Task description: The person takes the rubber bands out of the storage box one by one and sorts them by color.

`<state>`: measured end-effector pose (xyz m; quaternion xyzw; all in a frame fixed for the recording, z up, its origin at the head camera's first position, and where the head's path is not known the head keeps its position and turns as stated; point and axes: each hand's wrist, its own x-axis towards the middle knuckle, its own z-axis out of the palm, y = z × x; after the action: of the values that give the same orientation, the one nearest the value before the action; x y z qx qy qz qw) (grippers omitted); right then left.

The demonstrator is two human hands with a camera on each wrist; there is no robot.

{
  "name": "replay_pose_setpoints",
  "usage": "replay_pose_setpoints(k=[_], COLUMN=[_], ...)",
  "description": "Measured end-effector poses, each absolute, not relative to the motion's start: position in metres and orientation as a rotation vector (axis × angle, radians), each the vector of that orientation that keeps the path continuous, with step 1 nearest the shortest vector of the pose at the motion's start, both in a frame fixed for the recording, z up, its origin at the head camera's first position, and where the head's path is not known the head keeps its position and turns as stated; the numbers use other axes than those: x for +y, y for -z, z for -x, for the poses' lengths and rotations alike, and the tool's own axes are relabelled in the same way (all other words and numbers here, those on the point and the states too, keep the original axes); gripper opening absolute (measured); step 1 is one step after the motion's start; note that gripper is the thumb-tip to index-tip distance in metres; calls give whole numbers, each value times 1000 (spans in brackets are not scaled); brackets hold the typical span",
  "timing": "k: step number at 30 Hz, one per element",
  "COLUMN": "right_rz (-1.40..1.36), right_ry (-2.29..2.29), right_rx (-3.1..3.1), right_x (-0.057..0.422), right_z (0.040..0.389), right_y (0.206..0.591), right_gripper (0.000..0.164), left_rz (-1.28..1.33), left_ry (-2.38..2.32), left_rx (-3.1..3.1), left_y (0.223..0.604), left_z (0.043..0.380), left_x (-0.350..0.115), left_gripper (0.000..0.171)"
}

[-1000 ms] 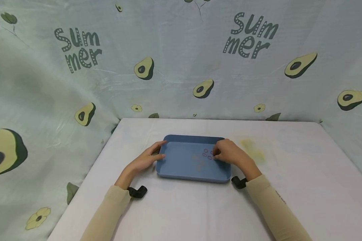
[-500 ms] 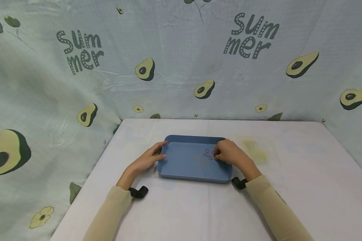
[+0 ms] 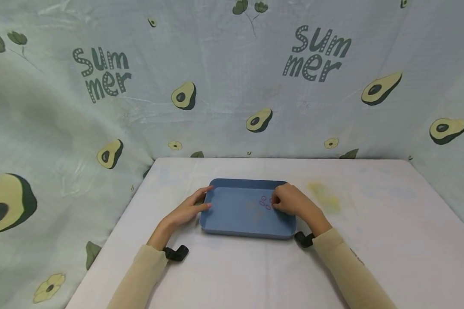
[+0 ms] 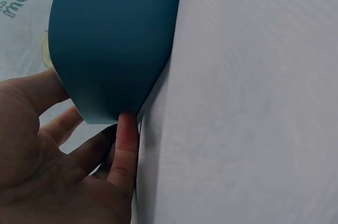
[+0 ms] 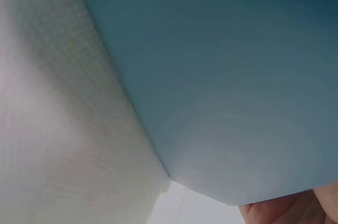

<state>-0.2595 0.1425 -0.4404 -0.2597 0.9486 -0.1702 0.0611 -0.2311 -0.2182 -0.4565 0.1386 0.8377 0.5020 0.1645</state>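
A shallow blue tray (image 3: pixel 232 214) lies on the table in the head view. Several small red rings (image 3: pixel 268 207), like thin loops, form a cluster on its right half. My left hand (image 3: pixel 186 210) grips the left edge, with thumb and index finger over the rim. Its other fingers (image 4: pixel 125 150) lie against the outer wall in the left wrist view. Over the right side of the tray, my right hand (image 3: pixel 294 201) pinches at the cluster's right edge; the fingertips partly hide a red ring. The right wrist view shows mostly the tray's outer wall (image 5: pixel 222 92), with that hand at the lower right.
Faint tan marks or loops (image 3: pixel 258 216) show near the tray's middle. A white cloth covers the table (image 3: pixel 236 274), with a yellow stain (image 3: pixel 325 197) right of the tray. Behind and to the left hangs a curtain (image 3: pixel 216 56) printed with avocados and lettering.
The head view has tilted slightly, so everything sits a little lower. Both hands keep nearly the same places on the tray; the right fingertips have shifted only slightly over the ring cluster.
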Motion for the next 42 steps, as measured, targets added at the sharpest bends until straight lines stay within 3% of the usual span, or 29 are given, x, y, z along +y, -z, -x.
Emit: replay_pose_setpoints(k=[13,28,42], right_rz=[848,562,434], right_ry=[857,1025,983], right_rx=[2875,2995,3016], right_x=[166,230,258], right_z=[257,259,262], right_y=[421,400,406], right_gripper=[4,9,16], left_rz=[-393,-409,-422], left_ry=[-1455,-1435,-1428], left_rx=[2358,2358,2361], left_y=[458,461,462], left_z=[230,231,230], left_x=[-219,-220,-221], left_gripper=[68,69,68])
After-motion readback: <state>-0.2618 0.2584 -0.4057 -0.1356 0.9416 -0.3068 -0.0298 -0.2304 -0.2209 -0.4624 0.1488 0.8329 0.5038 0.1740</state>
